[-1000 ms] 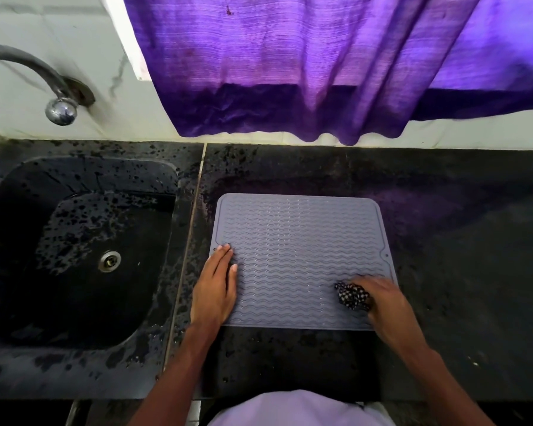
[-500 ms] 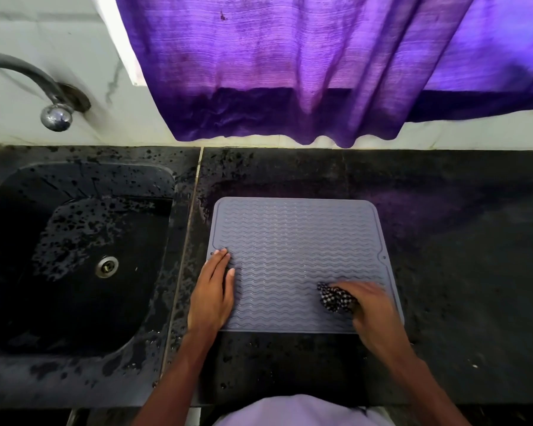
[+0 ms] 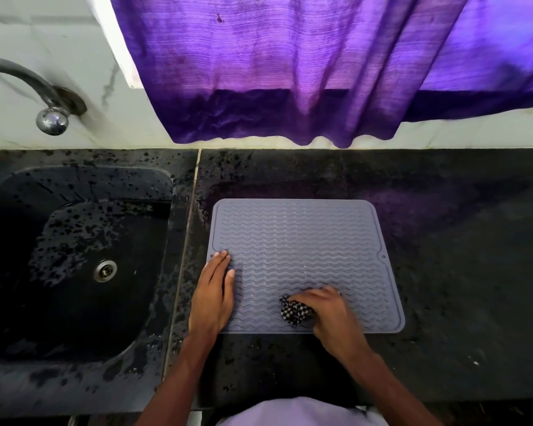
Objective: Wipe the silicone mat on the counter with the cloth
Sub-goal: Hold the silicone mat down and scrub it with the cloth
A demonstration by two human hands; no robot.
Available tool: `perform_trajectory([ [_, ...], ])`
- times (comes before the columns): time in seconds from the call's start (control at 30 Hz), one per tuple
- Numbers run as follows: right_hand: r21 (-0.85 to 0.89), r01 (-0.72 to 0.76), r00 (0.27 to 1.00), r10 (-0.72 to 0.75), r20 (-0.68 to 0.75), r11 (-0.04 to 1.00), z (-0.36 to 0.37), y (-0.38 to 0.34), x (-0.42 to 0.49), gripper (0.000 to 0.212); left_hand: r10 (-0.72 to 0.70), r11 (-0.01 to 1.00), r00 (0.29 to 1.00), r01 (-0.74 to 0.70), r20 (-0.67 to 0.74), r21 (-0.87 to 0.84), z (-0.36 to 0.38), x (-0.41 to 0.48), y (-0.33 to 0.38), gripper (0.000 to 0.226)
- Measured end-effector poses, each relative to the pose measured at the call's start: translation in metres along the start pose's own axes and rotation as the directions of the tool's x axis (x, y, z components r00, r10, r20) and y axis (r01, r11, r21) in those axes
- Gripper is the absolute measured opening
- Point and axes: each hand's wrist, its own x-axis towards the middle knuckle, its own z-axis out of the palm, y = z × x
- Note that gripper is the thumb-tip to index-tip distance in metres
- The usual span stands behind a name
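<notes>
Home kitchen. Dark speckled stone counter (image 3: 443, 272) with a sunken black sink (image 3: 74, 318) and steel drain (image 3: 105, 271), curved metal tap (image 3: 28, 87) on white wall. Purple fabric curtain (image 3: 290, 72) hangs behind.

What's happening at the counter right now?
A person is wiping the grey silicone mat that lies on the black counter. The right hand grips a bunched checkered cloth and presses it on the mat near its front edge, about midway across. The left hand lies flat, fingers straight, on the mat's left edge, apparently steadying it. A dark sink speckled with droplets sits to the left.
</notes>
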Motion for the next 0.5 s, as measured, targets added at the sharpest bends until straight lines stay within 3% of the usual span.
perform_trajectory([
  [0.17,0.121,0.041,0.999,-0.039,-0.019,0.992,-0.005,-0.016,0.015,0.072,-0.032,0.996,0.999,0.033,0.009,-0.079,-0.003,0.001,0.003,0.059],
  [0.3,0.055,0.093,0.99,-0.098,0.102,0.994,0.022,-0.041,0.021,0.075,-0.062,0.987,0.998,0.062,0.011,-0.151,-0.007,0.004,0.005,0.057],
  [0.5,0.064,0.139,0.986,-0.145,0.083,0.988,0.024,-0.058,0.03,0.075,-0.143,0.954,0.989,0.149,0.04,-0.262,-0.013,0.009,0.008,0.055],
])
